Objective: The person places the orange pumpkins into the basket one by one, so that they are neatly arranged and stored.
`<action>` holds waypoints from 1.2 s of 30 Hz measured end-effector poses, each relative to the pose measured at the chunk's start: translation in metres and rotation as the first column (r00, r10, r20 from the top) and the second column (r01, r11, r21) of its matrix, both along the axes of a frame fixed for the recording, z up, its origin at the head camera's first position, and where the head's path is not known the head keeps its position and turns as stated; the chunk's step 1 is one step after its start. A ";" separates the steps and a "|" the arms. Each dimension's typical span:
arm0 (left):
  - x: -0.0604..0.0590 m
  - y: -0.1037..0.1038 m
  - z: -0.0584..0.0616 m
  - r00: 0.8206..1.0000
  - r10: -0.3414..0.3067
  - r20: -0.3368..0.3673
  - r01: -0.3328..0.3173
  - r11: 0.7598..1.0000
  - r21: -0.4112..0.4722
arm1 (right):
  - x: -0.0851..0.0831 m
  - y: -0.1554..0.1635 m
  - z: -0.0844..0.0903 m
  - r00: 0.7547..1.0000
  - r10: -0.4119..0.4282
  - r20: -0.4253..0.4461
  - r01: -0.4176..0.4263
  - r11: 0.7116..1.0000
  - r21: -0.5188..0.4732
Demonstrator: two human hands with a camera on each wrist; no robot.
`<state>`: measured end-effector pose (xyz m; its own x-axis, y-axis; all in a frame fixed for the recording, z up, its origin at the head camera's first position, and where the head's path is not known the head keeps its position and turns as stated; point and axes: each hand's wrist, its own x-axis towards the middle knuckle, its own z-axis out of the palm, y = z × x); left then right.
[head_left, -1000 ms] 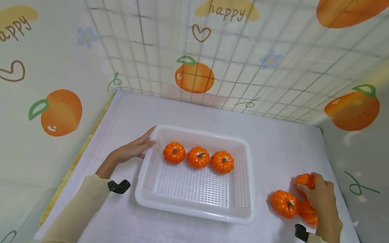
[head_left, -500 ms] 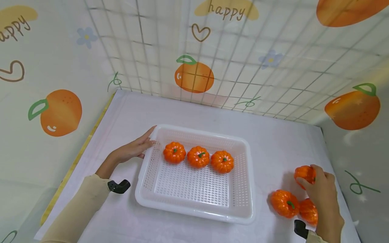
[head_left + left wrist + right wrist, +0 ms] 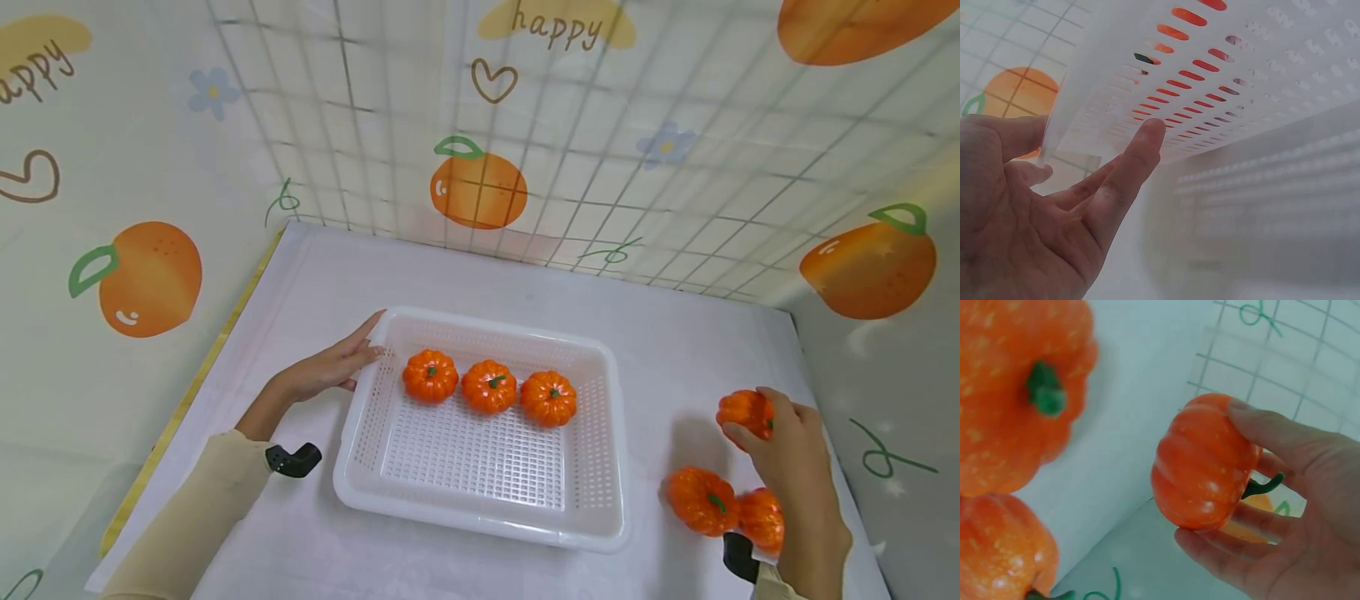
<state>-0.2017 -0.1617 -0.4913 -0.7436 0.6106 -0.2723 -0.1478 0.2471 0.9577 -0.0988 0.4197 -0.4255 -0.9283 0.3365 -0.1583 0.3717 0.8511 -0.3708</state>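
Observation:
My right hand (image 3: 798,467) grips a small orange toy pumpkin (image 3: 744,414) between thumb and fingers, raised off the table. In the right wrist view this pumpkin (image 3: 1204,464) is tilted, its green stem toward the palm. Just below the hand, two more pumpkins lie side by side: one (image 3: 702,502) with its stem visible, the other (image 3: 761,518) partly hidden by the wrist. My left hand (image 3: 330,367) holds the left rim of a white plastic basket (image 3: 480,523); in the left wrist view, a fingertip (image 3: 1154,131) touches its slotted wall.
Inside the basket, a row of three pumpkins (image 3: 489,387) lies along the far side. A white cloth (image 3: 675,333) covers the table. Printed curtains and a wire grid (image 3: 555,200) stand behind it, with another printed wall (image 3: 877,433) close on the right.
My right hand has lifted its pumpkin off the table and shifted it slightly away from me, apart from the two beside it. The left hand and basket stay put.

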 end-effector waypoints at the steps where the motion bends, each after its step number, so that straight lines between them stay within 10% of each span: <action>1: 0.000 0.000 0.000 1.000 0.000 0.001 0.000 1.000 -0.001 | 0.000 -0.003 0.002 1.000 0.005 -0.007 -0.005 1.000 0.004; 36: 0.000 0.000 0.000 1.000 0.006 -0.003 -0.006 1.000 -0.027 | -0.014 -0.088 0.040 0.965 0.198 -0.170 -0.197 0.980 0.018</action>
